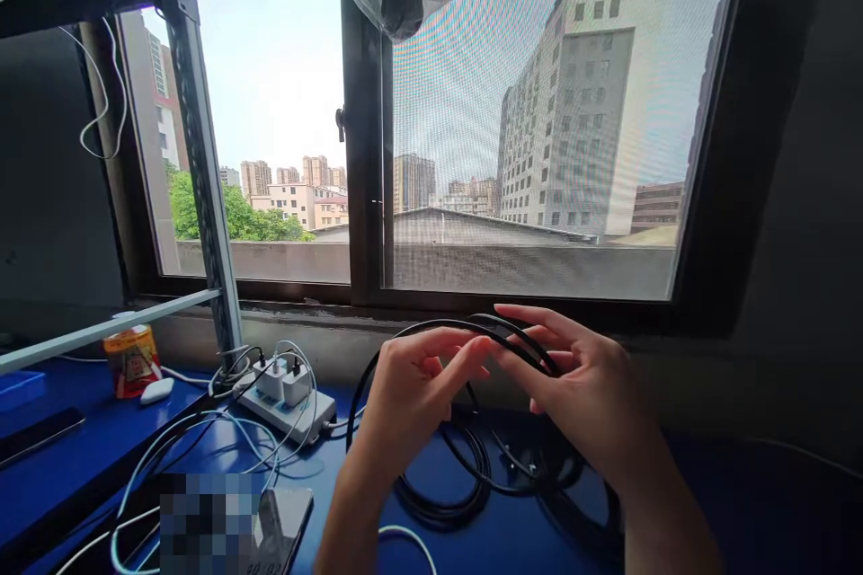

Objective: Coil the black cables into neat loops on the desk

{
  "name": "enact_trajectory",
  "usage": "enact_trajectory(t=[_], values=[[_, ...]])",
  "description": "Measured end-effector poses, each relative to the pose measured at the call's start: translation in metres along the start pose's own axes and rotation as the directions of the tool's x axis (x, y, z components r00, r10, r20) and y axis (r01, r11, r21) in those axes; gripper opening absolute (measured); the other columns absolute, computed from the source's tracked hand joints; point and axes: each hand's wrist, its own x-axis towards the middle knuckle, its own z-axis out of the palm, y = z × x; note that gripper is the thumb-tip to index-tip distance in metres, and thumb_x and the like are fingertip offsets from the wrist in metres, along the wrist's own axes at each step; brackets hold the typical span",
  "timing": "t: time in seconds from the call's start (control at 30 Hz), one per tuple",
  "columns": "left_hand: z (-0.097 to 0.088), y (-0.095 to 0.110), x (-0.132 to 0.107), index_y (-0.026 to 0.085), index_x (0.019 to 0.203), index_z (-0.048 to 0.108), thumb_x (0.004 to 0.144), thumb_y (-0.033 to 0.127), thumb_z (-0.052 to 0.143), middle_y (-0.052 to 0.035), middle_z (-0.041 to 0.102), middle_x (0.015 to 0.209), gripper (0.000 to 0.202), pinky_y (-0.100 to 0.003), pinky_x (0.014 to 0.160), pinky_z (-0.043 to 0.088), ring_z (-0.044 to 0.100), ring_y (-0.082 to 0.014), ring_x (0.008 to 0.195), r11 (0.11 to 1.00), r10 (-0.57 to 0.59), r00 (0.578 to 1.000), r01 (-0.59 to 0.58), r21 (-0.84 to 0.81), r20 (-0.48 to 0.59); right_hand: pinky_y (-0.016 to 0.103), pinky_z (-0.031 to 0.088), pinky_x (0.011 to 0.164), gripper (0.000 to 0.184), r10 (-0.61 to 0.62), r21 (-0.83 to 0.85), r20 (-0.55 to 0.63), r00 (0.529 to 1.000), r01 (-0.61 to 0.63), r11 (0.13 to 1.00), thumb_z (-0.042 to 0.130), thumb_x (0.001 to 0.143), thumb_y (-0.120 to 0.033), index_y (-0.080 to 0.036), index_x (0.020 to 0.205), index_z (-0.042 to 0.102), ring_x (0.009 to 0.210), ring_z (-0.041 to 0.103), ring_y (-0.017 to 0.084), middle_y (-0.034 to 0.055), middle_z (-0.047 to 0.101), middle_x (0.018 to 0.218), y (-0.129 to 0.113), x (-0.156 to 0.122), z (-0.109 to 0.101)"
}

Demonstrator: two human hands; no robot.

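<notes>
A long black cable (445, 485) lies in loose coils on the blue table (81, 458), and part of it rises in loops to my hands. My left hand (418, 386) and my right hand (580, 386) are raised together in front of the window. Both have their fingers curled around the upper cable loops, with fingertips meeting near the middle. The loops arc over my left hand and pass through my right palm.
A white power strip (287, 404) with chargers and white cords sits left of the cable. A phone (283, 521) lies near the front edge. An orange can (131, 359), a white mouse (156, 391) and a dark phone (40, 436) are at the far left, under a metal shelf post (202, 171).
</notes>
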Motion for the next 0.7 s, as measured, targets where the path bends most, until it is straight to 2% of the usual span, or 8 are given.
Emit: enact_trajectory(t=[0.1,0.2,0.3,0.4,0.47,0.5,0.63,0.7], values=[[-0.005,0.005,-0.002,0.017,0.086,0.073,0.074,0.043,0.061,-0.0035,0.068,0.063,0.031,-0.019,0.039,0.035,0.045,-0.0073,0.039,0.999,0.036,0.987,-0.040,-0.025,-0.156,0.023,0.045,0.042,0.034,-0.011,-0.067,-0.051,0.999,0.008,0.998,0.067,0.066,-0.041,-0.023,0.095,0.074,0.059,0.061,0.018,0.0031,0.065,0.066,0.002,0.001,-0.002],[-0.008,0.006,-0.002,0.018,0.086,0.072,0.072,0.038,0.065,-0.0030,0.070,0.067,0.025,-0.019,0.044,0.040,0.051,-0.0087,0.046,0.995,0.104,0.915,-0.098,0.035,-0.390,0.024,0.046,0.040,0.032,0.042,-0.099,-0.095,0.995,-0.051,0.994,0.069,0.062,-0.037,-0.023,0.090,0.074,0.057,0.061,0.018,0.0030,0.066,0.065,0.002,0.001,-0.007],[-0.010,0.004,-0.001,0.018,0.077,0.070,0.072,0.036,0.063,-0.0015,0.069,0.064,0.019,-0.019,0.044,0.039,0.052,-0.0087,0.046,0.987,0.150,0.788,-0.151,0.049,-0.597,0.025,0.049,0.041,0.031,0.051,-0.017,-0.140,0.989,-0.054,0.998,0.068,0.061,-0.035,-0.020,0.089,0.073,0.053,0.060,0.016,0.0030,0.065,0.064,-0.003,-0.001,-0.012],[-0.013,0.000,0.002,0.018,0.072,0.067,0.071,0.037,0.058,0.0002,0.066,0.057,0.021,-0.020,0.042,0.035,0.049,-0.0079,0.040,0.975,0.151,0.610,-0.221,0.016,-0.778,0.025,0.048,0.039,0.032,0.069,0.041,-0.243,0.968,-0.061,0.997,0.069,0.062,-0.037,-0.018,0.088,0.072,0.042,0.056,0.013,0.0024,0.064,0.063,-0.009,-0.004,-0.015],[-0.017,-0.002,0.003,0.018,0.070,0.066,0.072,0.039,0.054,0.0003,0.065,0.056,0.024,-0.021,0.042,0.034,0.048,-0.0079,0.039,0.972,0.144,0.556,-0.236,0.011,-0.819,0.023,0.046,0.037,0.032,0.068,0.031,-0.340,0.938,-0.061,0.998,0.070,0.063,-0.038,-0.019,0.089,0.072,0.039,0.054,0.012,0.0019,0.064,0.063,-0.012,-0.006,-0.017],[-0.018,-0.003,0.003,0.018,0.071,0.066,0.073,0.040,0.053,0.0000,0.066,0.057,0.026,-0.021,0.043,0.035,0.049,-0.0081,0.041,0.973,0.153,0.575,-0.228,0.022,-0.803,0.023,0.045,0.037,0.031,0.056,0.019,-0.381,0.923,-0.053,0.998,0.070,0.064,-0.038,-0.019,0.089,0.072,0.039,0.054,0.012,0.0018,0.064,0.064,-0.014,-0.007,-0.017],[-0.020,-0.012,0.006,0.020,0.098,0.066,0.072,0.042,0.058,-0.0039,0.072,0.083,0.035,-0.023,0.053,0.044,0.060,-0.0123,0.060,0.979,0.199,0.827,-0.145,0.143,-0.525,0.021,0.045,0.038,0.029,0.013,0.027,-0.443,0.896,-0.001,1.000,0.072,0.064,-0.037,-0.021,0.089,0.071,0.044,0.057,0.011,0.0022,0.065,0.070,-0.018,-0.011,-0.014],[-0.015,-0.021,0.009,0.023,0.113,0.061,0.069,0.040,0.063,-0.0057,0.070,0.100,0.047,-0.027,0.067,0.049,0.064,-0.0162,0.081,0.979,0.172,0.909,-0.114,0.170,-0.380,0.020,0.046,0.038,0.031,0.029,0.081,-0.450,0.893,0.008,0.997,0.073,0.064,-0.036,-0.022,0.091,0.070,0.048,0.059,0.012,0.0023,0.066,0.072,-0.022,-0.013,-0.011]])
